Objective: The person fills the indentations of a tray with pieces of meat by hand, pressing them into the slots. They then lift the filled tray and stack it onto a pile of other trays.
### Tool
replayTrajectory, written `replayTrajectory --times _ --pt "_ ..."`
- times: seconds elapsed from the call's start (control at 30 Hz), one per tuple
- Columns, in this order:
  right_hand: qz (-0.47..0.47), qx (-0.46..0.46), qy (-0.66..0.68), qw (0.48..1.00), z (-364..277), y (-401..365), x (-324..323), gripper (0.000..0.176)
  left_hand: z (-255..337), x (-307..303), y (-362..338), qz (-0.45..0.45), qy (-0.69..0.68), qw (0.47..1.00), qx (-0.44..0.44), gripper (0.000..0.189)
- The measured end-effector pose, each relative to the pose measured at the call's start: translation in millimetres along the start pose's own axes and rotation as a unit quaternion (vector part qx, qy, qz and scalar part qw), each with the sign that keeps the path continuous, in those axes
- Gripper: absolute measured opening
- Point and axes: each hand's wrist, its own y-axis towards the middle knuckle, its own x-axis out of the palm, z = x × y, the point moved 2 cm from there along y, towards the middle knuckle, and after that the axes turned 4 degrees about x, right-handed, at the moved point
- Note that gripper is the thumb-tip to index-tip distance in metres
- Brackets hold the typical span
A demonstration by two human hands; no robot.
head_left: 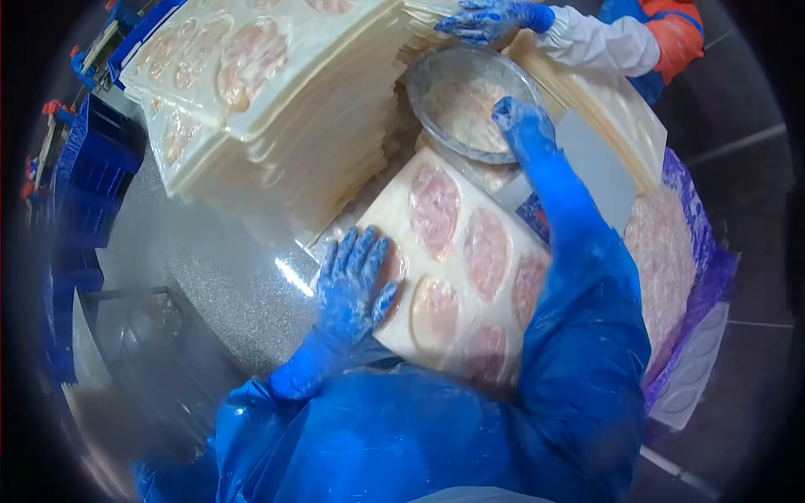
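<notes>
In front of me lies a white tray [449, 268] with several oval hollows, filled with pale pink minced meat [486, 251]. My left hand [350, 281], in a blue glove smeared with white residue, rests on the tray's left edge with the fingers stretched out. It partly covers one oval of meat. My right hand [525, 127], also gloved in blue, is over the right side of a round metal bowl [419, 92] of minced meat. Its fingers are curled together; what they hold, if anything, is hidden.
A tall stack of white trays [293, 142] stands at the back left, its top ovals filled. Another person's gloved hand [490, 20] is behind the bowl, near a second stack [587, 92]. Minced meat [662, 260] in purple film lies right. Blue crates [92, 176] stand left.
</notes>
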Motion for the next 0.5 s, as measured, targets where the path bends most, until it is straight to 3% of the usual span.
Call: replayTrajectory --times 0.17,0.23,0.3,0.33,0.37,0.5 --pt "-0.103 -0.002 -0.071 0.992 28.8 73.0 42.8 0.035 -3.3 5.0 -2.2 -0.005 -0.001 1.000 -0.021 0.058" --pt "-0.202 0.036 -0.078 0.976 29.6 76.8 48.3 0.037 -1.9 5.9 -1.6 0.000 -0.009 1.000 -0.027 0.057" --pt "-0.155 0.016 -0.048 0.987 54.9 75.5 58.5 0.035 -2.6 5.8 -0.2 0.010 -0.004 1.000 -0.026 0.055" --pt "-0.174 0.046 0.139 0.974 69.5 80.8 62.7 0.031 -3.4 4.8 0.4 0.013 -0.005 0.999 -0.028 0.055" --pt "-0.190 0.074 0.320 0.925 75.7 85.2 64.8 0.028 -3.8 4.0 0.2 0.012 -0.005 1.000 -0.024 0.055" --pt "-0.169 0.141 0.376 0.900 49.9 58.2 9.3 0.023 -6.0 5.4 -3.7 0.017 -0.015 1.000 -0.015 0.054"
